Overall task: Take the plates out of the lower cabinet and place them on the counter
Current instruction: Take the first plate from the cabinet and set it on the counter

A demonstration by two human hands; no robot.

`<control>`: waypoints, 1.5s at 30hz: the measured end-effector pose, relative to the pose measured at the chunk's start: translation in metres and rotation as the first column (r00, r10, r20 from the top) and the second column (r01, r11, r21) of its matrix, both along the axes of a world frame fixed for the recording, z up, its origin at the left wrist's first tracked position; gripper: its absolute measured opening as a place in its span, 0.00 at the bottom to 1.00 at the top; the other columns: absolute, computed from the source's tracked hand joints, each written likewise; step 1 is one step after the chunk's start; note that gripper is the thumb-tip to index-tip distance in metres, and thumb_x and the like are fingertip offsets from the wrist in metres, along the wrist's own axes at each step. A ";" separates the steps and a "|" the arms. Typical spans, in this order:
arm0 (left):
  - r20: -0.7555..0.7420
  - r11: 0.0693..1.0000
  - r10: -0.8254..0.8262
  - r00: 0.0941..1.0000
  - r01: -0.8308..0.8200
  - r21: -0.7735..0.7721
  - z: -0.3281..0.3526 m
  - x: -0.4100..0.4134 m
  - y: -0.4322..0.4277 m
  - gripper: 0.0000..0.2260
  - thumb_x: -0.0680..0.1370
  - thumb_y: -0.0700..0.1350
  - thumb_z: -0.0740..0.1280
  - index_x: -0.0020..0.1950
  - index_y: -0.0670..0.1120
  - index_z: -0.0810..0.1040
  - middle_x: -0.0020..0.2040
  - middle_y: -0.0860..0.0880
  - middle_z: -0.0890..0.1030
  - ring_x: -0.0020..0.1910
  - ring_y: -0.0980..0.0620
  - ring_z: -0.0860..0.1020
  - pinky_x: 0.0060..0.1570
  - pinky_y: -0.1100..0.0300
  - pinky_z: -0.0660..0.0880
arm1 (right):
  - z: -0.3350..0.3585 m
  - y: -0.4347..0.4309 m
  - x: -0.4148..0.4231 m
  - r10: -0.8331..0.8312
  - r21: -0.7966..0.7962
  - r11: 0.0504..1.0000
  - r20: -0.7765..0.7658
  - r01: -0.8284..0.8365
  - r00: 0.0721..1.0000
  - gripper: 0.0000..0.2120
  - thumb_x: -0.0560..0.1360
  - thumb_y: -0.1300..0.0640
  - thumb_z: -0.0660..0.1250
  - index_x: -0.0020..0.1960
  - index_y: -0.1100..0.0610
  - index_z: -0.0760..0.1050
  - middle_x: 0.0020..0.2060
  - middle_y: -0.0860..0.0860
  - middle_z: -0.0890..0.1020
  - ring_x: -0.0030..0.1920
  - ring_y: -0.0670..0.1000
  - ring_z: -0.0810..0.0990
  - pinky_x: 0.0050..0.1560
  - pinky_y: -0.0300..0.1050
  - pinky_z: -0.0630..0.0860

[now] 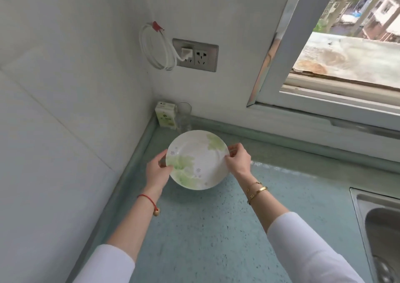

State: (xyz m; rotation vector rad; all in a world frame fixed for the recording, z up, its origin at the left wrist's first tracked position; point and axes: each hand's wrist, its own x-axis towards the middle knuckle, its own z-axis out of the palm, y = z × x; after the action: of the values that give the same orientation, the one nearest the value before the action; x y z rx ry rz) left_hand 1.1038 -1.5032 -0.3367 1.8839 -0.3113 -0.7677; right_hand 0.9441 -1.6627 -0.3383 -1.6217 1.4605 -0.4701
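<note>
A white plate [197,159] with pale green leaf prints and small purple flowers is held over the far left corner of the speckled blue-green counter [207,228]. My left hand [157,170] grips its left rim, thumb on top. My right hand [237,160] pinches its right rim. The plate tilts slightly toward me, and I cannot tell whether its underside touches the counter. The lower cabinet is out of view.
A small white-and-green carton [165,115] and a clear glass [184,119] stand in the corner just behind the plate. A wall socket [195,54] with a coiled white cable hangs above. A steel sink [378,235] lies at the right; a window [346,45] sits above the counter.
</note>
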 end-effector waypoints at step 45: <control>0.099 0.992 -0.084 0.992 0.092 -0.082 0.017 -0.011 0.049 0.27 0.76 0.39 0.69 0.74 0.49 0.69 0.72 0.51 0.73 0.69 0.53 0.72 0.63 0.62 0.67 | 0.022 0.039 -0.013 0.075 -0.036 0.996 -0.060 -0.077 0.995 0.16 0.77 0.62 0.60 0.63 0.61 0.74 0.57 0.56 0.80 0.52 0.53 0.79 0.50 0.43 0.78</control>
State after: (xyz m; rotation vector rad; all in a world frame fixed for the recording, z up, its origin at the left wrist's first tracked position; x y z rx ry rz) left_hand 1.0923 -1.4537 -0.3193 1.8377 -0.4835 -0.7125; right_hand 0.9313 -1.6241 -0.3160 -1.7280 1.4350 -0.4127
